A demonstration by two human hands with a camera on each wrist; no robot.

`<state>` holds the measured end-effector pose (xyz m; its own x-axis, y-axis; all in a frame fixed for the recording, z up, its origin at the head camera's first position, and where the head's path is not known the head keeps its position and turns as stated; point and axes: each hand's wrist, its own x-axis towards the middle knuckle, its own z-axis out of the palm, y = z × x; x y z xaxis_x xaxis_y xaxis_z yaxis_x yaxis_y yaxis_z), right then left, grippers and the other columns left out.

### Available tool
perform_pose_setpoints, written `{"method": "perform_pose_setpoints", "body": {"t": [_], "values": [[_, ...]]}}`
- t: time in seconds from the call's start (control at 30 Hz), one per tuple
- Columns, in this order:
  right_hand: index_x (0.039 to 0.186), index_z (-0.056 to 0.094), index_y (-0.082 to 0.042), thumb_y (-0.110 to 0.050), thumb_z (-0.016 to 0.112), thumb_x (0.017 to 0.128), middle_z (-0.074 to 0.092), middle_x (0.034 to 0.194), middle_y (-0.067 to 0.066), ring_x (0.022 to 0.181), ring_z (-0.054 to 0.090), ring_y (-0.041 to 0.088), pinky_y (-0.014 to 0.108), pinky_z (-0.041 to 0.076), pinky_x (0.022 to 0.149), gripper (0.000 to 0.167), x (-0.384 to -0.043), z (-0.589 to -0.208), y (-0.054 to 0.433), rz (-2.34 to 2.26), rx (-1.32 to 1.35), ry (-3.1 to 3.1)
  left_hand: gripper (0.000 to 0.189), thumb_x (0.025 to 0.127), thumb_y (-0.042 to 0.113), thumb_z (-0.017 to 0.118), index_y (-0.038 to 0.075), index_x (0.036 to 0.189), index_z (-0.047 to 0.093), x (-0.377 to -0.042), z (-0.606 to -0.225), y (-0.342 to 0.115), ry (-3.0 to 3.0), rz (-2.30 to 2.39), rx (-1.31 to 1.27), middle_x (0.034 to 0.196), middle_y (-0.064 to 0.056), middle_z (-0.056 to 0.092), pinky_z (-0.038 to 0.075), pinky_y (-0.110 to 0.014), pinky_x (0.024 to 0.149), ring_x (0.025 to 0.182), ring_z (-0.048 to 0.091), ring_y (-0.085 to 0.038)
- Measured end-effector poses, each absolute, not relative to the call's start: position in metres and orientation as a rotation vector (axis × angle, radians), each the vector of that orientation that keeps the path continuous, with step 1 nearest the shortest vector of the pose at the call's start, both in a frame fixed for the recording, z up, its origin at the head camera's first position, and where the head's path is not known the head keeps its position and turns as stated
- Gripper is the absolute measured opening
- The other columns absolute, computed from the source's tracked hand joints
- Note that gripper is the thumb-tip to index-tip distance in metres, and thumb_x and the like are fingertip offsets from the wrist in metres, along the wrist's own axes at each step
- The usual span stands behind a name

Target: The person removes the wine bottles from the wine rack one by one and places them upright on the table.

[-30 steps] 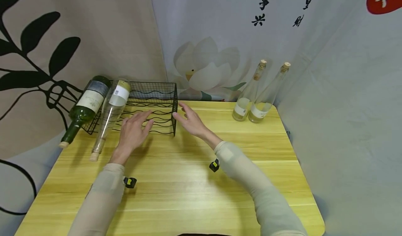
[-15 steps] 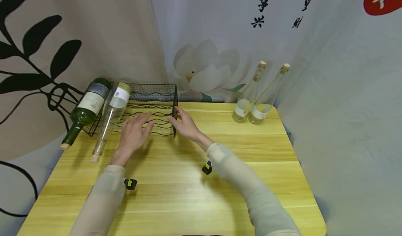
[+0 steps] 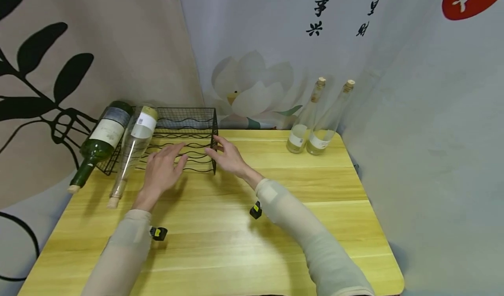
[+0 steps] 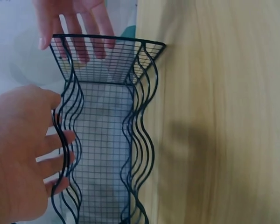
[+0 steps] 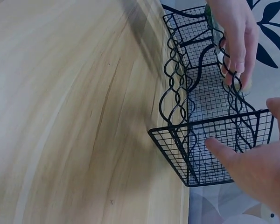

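A black wire bottle rack (image 3: 185,113) with wavy rests stands at the back left of the wooden table. My left hand (image 3: 162,170) is over its middle, fingers extended across the top wavy wires, as the left wrist view shows. At the right end my right hand (image 3: 230,157) has its straight fingers against the outside of the mesh end panel (image 5: 210,156). A corked green bottle (image 3: 107,132) and a corked clear bottle (image 3: 141,130) lie side by side on the rack's left part, necks pointing toward me. Neither hand touches these bottles.
Two corked clear bottles (image 3: 299,135) (image 3: 323,137) with white labels stand upright at the table's back right. Behind the table (image 3: 220,243) hangs a printed cloth (image 3: 252,33) with flowers, leaves and characters.
My right hand has moved slightly left, from just beside the rack's right end onto its end panel. The left hand stays over the rack. The head view has shifted a little.
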<state>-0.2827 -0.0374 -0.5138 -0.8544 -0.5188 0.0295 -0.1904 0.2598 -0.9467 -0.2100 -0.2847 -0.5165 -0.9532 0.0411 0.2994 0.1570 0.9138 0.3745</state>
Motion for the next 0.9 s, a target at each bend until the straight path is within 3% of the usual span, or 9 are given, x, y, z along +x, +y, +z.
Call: {"method": "perform_pose_setpoints", "body": {"t": [0.23,0.4,0.73,0.9], "values": [[0.177,0.035,-0.01,-0.044,0.065,0.116,0.034,0.185,0.019,0.164,0.047,0.048,0.061,0.052,0.128,0.076,-0.28,-0.514,-0.035,-1.631,-0.646,2.249,0.058,0.115,0.029,0.066,0.003,0.165,0.054,-0.202,-0.504,-0.283,-2.745,-0.621,-0.184,0.161,-0.032,0.062,0.039,-0.082,0.123,0.15,0.056,-0.058],[0.177,0.036,-0.01,-0.043,0.066,0.115,0.035,0.184,0.02,0.163,0.05,0.044,0.058,0.054,0.126,0.076,-0.28,-0.511,-0.037,-1.629,-0.634,2.265,0.064,0.113,0.032,0.069,0.004,0.168,0.051,-0.189,-0.48,-0.292,-2.702,-0.638,-0.177,0.165,-0.033,0.057,0.034,-0.085,0.124,0.153,0.049,-0.061],[0.177,0.037,-0.015,-0.047,0.065,0.115,0.034,0.185,0.017,0.164,0.049,0.042,0.057,0.053,0.127,0.076,-0.281,-0.518,-0.039,-1.614,-0.615,2.262,0.071,0.115,0.038,0.062,0.004,0.174,0.04,-0.158,-0.453,-0.335,-2.682,-0.621,0.015,0.17,-0.036,0.048,0.031,-0.088,0.123,0.154,0.045,-0.065],[0.177,0.037,-0.014,-0.047,0.065,0.115,0.034,0.185,0.02,0.164,0.049,0.045,0.058,0.053,0.127,0.076,-0.283,-0.516,-0.037,-1.618,-0.624,2.271,0.076,0.116,0.043,0.058,0.009,0.179,0.03,-0.148,-0.45,-0.352,-2.718,-0.681,0.11,0.179,-0.035,0.036,0.028,-0.089,0.124,0.157,0.037,-0.069]]}}
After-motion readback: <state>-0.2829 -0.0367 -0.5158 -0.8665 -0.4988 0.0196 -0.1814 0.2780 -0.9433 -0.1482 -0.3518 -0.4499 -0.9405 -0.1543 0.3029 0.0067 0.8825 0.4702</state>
